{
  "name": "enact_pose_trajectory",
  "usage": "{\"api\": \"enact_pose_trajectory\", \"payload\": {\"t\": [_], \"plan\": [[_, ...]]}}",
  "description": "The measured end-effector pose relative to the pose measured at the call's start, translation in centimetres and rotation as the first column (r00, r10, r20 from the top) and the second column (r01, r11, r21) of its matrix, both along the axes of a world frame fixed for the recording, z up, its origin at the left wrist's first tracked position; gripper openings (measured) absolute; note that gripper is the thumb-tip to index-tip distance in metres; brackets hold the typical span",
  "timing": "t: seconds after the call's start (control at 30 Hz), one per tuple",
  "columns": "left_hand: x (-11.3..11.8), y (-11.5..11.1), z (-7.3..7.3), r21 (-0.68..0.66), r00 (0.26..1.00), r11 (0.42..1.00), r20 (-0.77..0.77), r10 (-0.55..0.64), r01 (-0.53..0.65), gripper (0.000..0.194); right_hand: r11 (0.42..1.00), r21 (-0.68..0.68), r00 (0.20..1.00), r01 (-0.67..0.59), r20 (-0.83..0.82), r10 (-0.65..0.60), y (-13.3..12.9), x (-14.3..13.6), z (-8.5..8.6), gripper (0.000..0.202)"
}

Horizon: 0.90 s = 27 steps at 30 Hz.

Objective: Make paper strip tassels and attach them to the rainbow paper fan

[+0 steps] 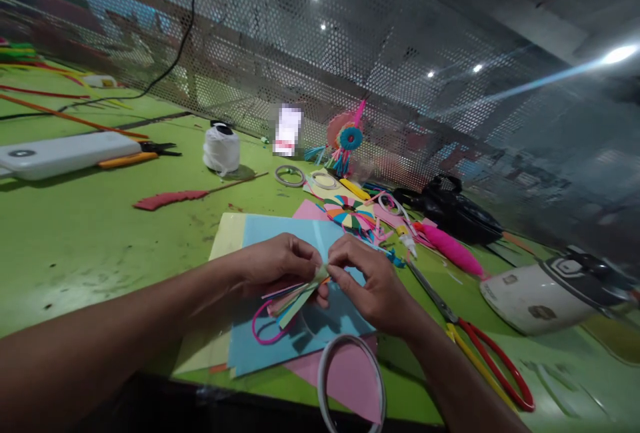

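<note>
My left hand (285, 261) and my right hand (367, 279) meet above a sheet of blue paper (265, 236). A paper-strip tassel (297, 303) in pale green, pink, blue and orange is pinched at its bound top by my left fingers. My right thumb and forefinger are closed on the same top end, touching the left fingertips. A pink loop (260, 329) hangs beside the strips. Just in front, a roll of tape (323, 379) stands on its edge over pink paper (350, 383). Scissors with red and yellow handles (493, 353) lie by my right forearm.
White string spool (221, 149), phone (288, 129) and finished paper ornament (350, 138) stand toward the mesh screen (260, 53). A multicoloured paper ring (350, 211), glue bottle (407, 241) and tape rolls lie ahead. A white pot-like container (525, 296) sits right; pliers (133, 158) and a white device (70, 153) left.
</note>
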<state>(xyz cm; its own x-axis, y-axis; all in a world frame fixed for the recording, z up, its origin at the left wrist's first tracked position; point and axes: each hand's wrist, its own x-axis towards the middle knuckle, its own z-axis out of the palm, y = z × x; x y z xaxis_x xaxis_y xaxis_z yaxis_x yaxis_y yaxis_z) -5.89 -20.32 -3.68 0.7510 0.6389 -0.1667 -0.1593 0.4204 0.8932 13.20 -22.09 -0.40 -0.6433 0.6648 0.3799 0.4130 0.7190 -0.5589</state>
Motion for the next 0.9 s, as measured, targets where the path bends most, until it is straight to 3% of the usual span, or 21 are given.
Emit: {"api": "enact_pose_trajectory", "payload": {"t": [0.17, 0.3, 0.37, 0.47, 0.67, 0.9], "plan": [[0.1, -0.1, 0.0, -0.068, 0.998, 0.997, 0.055, 0.022, -0.018, 0.007, 0.983, -0.184, 0.999, 0.021, -0.035, -0.028, 0.2, 0.0, 0.0, 0.009], [0.2, -0.2, 0.3, -0.093, 0.997, 0.996, 0.071, 0.01, -0.003, 0.008, 0.889, -0.457, 0.988, -0.038, -0.152, -0.037, 0.4, 0.1, 0.1, 0.014], [0.2, -0.2, 0.4, -0.113, 0.997, 0.994, 0.081, 0.004, 0.006, 0.008, 0.854, -0.515, 0.981, -0.069, -0.192, -0.037, 0.6, 0.2, 0.1, 0.021], [0.1, -0.1, 0.2, -0.126, 0.996, 0.992, 0.084, 0.002, 0.009, 0.007, 0.869, -0.49, 0.979, -0.074, -0.201, -0.03, 0.7, 0.5, 0.3, 0.025], [-0.1, 0.0, -0.3, -0.126, 0.996, 0.992, 0.084, -0.002, 0.013, 0.01, 0.861, -0.501, 0.983, -0.085, -0.184, -0.01, 0.8, 1.0, 0.6, 0.011], [0.3, 0.0, -0.2, -0.058, 1.0, 0.998, 0.014, 0.011, -0.01, 0.012, 0.954, -0.294, 0.994, 0.057, -0.072, -0.081, 0.7, 0.7, 0.2, 0.006]]}}
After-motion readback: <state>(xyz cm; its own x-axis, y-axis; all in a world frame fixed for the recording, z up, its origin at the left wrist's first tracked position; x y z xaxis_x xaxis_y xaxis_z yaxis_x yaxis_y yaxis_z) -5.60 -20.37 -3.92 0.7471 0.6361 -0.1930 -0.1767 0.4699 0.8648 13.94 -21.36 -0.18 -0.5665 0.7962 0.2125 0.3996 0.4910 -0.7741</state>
